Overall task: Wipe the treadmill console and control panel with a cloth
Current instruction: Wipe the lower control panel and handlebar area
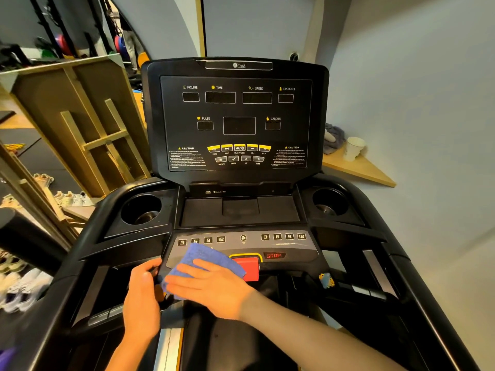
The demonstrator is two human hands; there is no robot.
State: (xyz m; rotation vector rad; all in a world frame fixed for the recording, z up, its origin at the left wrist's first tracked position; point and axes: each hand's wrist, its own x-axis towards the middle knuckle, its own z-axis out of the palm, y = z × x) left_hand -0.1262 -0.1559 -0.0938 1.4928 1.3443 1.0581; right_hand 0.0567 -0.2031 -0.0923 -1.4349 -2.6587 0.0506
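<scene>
The black treadmill console [235,116] stands upright ahead with dark display windows and yellow buttons. Below it lies the grey control panel [284,243] with numbered keys, a fan button and a red stop button [247,266]. A blue cloth [206,259] lies on the left part of that panel. My right hand [211,287] presses flat on the cloth, fingers spread and pointing left. My left hand [142,295] grips the black edge of the treadmill frame just left of the cloth.
Round cup holders sit at the left [142,210] and right [328,204] of a shallow tray [241,210]. A wooden shelf [359,167] on the right wall carries a paper cup [354,148] and a grey cloth. Wooden frames and shoes are on the left.
</scene>
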